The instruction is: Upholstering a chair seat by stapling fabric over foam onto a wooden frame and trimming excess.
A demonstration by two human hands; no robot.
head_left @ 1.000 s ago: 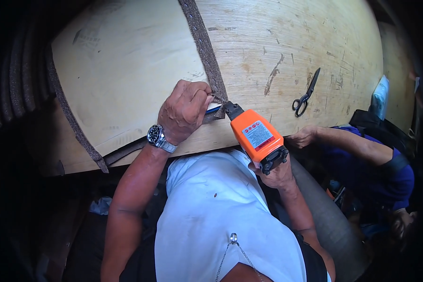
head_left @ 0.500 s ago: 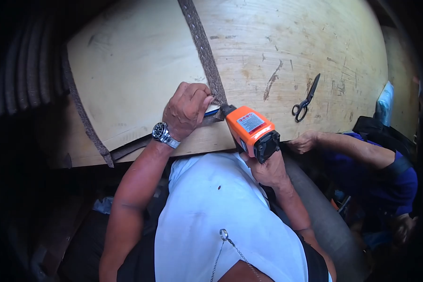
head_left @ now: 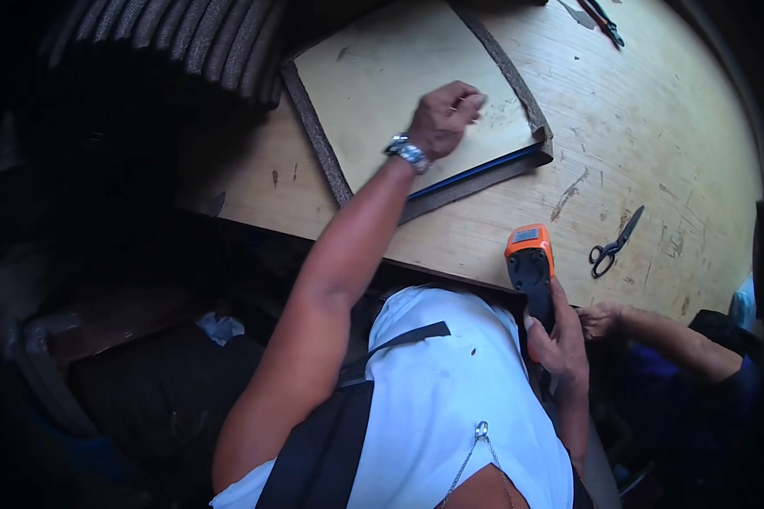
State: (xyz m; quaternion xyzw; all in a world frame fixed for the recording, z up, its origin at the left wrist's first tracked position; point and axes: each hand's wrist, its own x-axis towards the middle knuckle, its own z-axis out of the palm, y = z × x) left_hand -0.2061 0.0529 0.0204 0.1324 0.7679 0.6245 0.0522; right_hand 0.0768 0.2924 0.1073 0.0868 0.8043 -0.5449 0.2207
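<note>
My left hand (head_left: pixel 446 119), wristwatch on its wrist, is over the pale board (head_left: pixel 382 59) with fingers curled; anything pinched in them is too small to make out. Dark textured fabric strips (head_left: pixel 314 127) border the board, and a blue line (head_left: pixel 471 174) runs along its near side. At the near right corner (head_left: pixel 539 134) the fabric is folded. My right hand (head_left: pixel 556 339) grips an orange and black staple gun (head_left: pixel 530 254) at the table's front edge, apart from the board. Black scissors (head_left: pixel 611 250) lie on the table to the right of the gun.
A stack of dark padded fabric pieces (head_left: pixel 178 42) is at the back left. A pair of tools with dark handles (head_left: pixel 607 25) lies at the back right of the table (head_left: pixel 671 127). A co-worker's hand and forearm (head_left: pixel 671 335) are at the right, below the table edge.
The staple gun has left the board's corner and moved toward me. My left hand has moved off that corner, farther over the board. The view has shifted, showing more of the left.
</note>
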